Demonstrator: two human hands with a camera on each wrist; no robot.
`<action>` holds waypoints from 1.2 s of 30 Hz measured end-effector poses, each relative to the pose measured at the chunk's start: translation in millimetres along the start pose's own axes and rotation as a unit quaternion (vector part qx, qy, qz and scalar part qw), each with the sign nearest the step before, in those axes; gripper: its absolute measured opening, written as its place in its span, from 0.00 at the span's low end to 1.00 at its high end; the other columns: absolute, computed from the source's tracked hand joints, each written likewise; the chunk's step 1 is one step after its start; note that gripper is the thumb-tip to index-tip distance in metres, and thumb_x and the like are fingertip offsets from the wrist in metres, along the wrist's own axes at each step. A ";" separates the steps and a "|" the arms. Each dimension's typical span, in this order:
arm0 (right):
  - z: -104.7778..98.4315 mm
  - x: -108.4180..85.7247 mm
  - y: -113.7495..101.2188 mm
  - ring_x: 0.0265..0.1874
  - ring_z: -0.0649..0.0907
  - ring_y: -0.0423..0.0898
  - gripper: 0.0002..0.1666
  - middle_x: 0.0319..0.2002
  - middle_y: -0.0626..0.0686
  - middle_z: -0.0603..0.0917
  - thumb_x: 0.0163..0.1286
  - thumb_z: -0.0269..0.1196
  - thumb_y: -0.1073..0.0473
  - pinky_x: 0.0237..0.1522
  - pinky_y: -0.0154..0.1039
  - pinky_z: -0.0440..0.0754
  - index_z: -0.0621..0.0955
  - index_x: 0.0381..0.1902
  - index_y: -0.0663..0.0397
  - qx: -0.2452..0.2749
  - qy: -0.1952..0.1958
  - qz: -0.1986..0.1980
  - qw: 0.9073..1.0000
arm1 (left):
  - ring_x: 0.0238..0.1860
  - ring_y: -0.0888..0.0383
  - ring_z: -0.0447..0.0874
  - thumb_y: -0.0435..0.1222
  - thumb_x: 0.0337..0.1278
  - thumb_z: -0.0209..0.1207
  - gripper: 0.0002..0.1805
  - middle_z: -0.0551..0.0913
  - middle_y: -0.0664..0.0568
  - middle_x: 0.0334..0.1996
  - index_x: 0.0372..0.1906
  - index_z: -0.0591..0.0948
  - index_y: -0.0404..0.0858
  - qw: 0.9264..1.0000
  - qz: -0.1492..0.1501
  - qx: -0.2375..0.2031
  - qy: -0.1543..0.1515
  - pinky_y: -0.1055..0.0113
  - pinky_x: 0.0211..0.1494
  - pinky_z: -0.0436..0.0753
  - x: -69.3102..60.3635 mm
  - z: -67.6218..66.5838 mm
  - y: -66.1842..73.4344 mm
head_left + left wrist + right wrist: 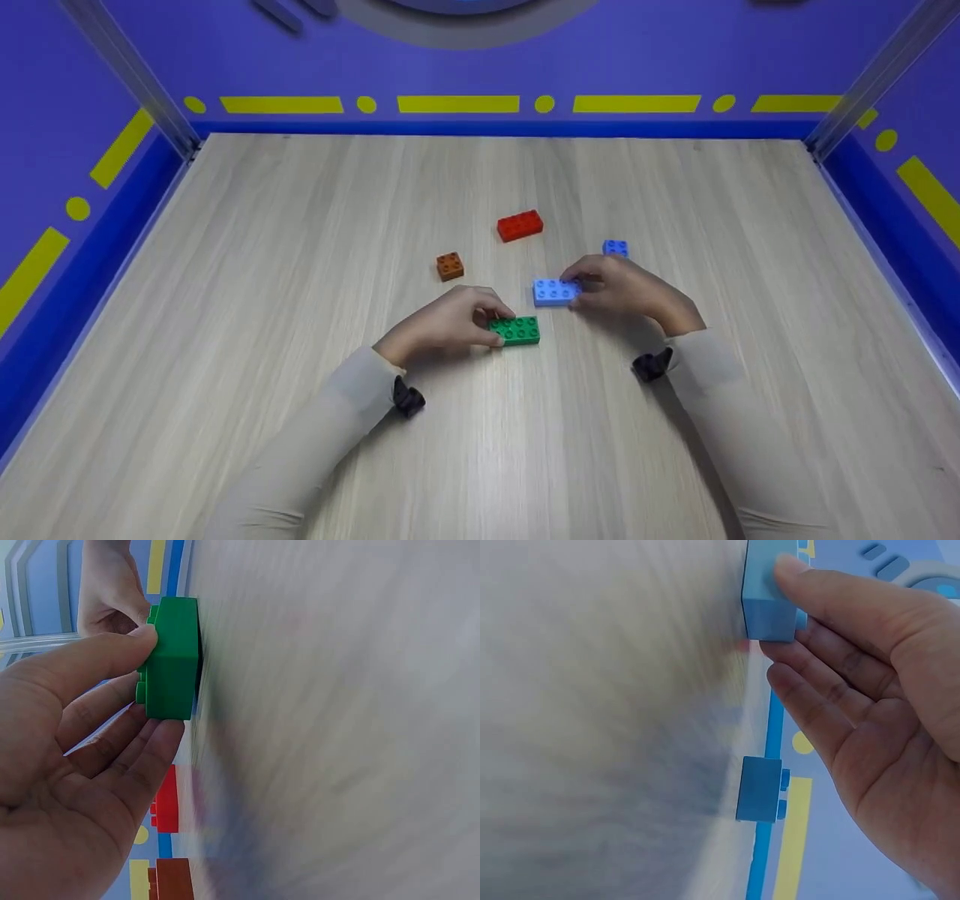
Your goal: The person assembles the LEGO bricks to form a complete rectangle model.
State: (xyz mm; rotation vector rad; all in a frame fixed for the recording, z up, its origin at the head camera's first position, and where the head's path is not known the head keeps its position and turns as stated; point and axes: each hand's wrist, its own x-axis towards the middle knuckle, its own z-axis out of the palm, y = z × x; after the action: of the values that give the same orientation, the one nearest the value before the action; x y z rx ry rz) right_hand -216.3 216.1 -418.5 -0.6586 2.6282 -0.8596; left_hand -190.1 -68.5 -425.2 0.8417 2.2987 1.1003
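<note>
The left hand (452, 319) pinches the left end of a green brick (525, 331) between thumb and fingers; the left wrist view shows the thumb on the side of the green brick (171, 660). The right hand (619, 289) grips the right end of a light blue brick (551, 292), which lies just behind and to the right of the green one, apart from it. In the right wrist view the thumb presses the blue brick (769, 604). Both bricks have their studs up.
Behind the hands, a red brick (520, 226) lies on the wooden table (300, 225). A small orange-brown brick (450, 266) sits behind the left hand, and a small blue brick (616, 247) just behind the right. Blue panels (480, 75) border the table.
</note>
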 end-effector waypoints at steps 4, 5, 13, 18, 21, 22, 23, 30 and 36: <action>-0.6 -2.4 -0.2 0.51 0.81 0.52 0.20 0.51 0.56 0.84 0.60 0.68 0.64 0.57 0.51 0.77 0.82 0.51 0.58 -0.003 -0.001 -0.004 1.000 | 0.45 0.56 0.78 0.31 0.51 0.67 0.18 0.83 0.49 0.47 0.50 0.84 0.37 1.000 0.001 0.009 0.006 0.61 0.54 0.79 1.2 -0.9 -1.0; -0.6 -2.8 -0.1 0.51 0.81 0.51 0.19 0.51 0.56 0.84 0.60 0.68 0.64 0.57 0.51 0.77 0.82 0.51 0.58 -0.003 -0.001 -0.003 1.000 | 0.45 0.56 0.78 0.31 0.51 0.67 0.18 0.83 0.49 0.47 0.50 0.84 0.37 1.000 -0.001 0.011 0.008 0.61 0.54 0.79 1.5 -0.9 -1.3; 0.3 -3.3 0.9 0.50 0.80 0.50 0.20 0.51 0.55 0.83 0.59 0.69 0.63 0.57 0.51 0.77 0.82 0.51 0.56 -0.008 -0.003 0.007 1.000 | 0.46 0.57 0.77 0.31 0.52 0.67 0.18 0.83 0.49 0.46 0.51 0.84 0.37 1.000 -0.014 0.010 0.020 0.60 0.55 0.77 3.3 -1.2 -2.4; 0.0 -3.9 0.2 0.51 0.80 0.50 0.20 0.52 0.55 0.83 0.59 0.69 0.63 0.58 0.51 0.77 0.82 0.51 0.55 -0.009 -0.004 0.010 1.000 | 0.47 0.56 0.76 0.31 0.52 0.67 0.18 0.82 0.49 0.47 0.51 0.84 0.37 0.999 -0.016 0.015 0.024 0.60 0.55 0.77 4.8 -3.2 -2.6; -0.6 -4.2 0.3 0.51 0.80 0.50 0.20 0.52 0.55 0.83 0.59 0.69 0.63 0.58 0.51 0.77 0.82 0.51 0.55 -0.009 -0.004 0.005 1.000 | 0.49 0.56 0.77 0.32 0.54 0.66 0.19 0.82 0.49 0.48 0.52 0.83 0.37 0.999 -0.023 0.017 0.028 0.61 0.56 0.77 5.8 -4.4 -3.6; -0.8 -4.5 0.3 0.51 0.80 0.50 0.20 0.52 0.55 0.83 0.59 0.69 0.64 0.57 0.51 0.77 0.82 0.51 0.56 -0.009 -0.004 0.003 1.000 | 0.49 0.56 0.77 0.32 0.54 0.66 0.19 0.82 0.49 0.48 0.53 0.83 0.37 0.999 -0.026 0.017 0.029 0.61 0.57 0.77 6.1 -4.7 -3.6; -0.9 -4.7 0.2 0.51 0.80 0.50 0.20 0.52 0.55 0.83 0.59 0.69 0.64 0.57 0.51 0.77 0.82 0.51 0.56 -0.009 -0.005 0.002 1.000 | 0.50 0.56 0.77 0.33 0.54 0.66 0.19 0.82 0.49 0.49 0.53 0.83 0.38 0.999 -0.028 0.016 0.029 0.61 0.57 0.77 6.3 -5.1 -3.7; -0.9 -5.3 0.7 0.50 0.81 0.50 0.20 0.51 0.55 0.84 0.59 0.69 0.64 0.56 0.51 0.78 0.82 0.51 0.56 -0.004 -0.005 0.004 1.000 | 0.50 0.56 0.77 0.32 0.55 0.65 0.18 0.82 0.49 0.49 0.53 0.83 0.38 0.999 -0.028 0.016 0.035 0.61 0.57 0.77 7.7 -7.1 -4.1; 1.0 -6.7 1.8 0.50 0.81 0.50 0.20 0.51 0.54 0.84 0.59 0.69 0.63 0.57 0.51 0.77 0.83 0.51 0.55 -0.004 -0.006 0.010 1.000 | 0.49 0.55 0.77 0.32 0.55 0.65 0.17 0.83 0.48 0.48 0.52 0.83 0.37 0.999 -0.008 0.020 0.041 0.60 0.56 0.77 9.5 -7.1 -6.3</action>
State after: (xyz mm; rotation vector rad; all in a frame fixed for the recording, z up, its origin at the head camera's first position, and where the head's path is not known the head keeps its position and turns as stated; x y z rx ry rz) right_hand -210.9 220.4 -419.5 -0.6358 2.6242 -0.8376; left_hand -203.4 -68.8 -427.5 0.8053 2.3977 1.1051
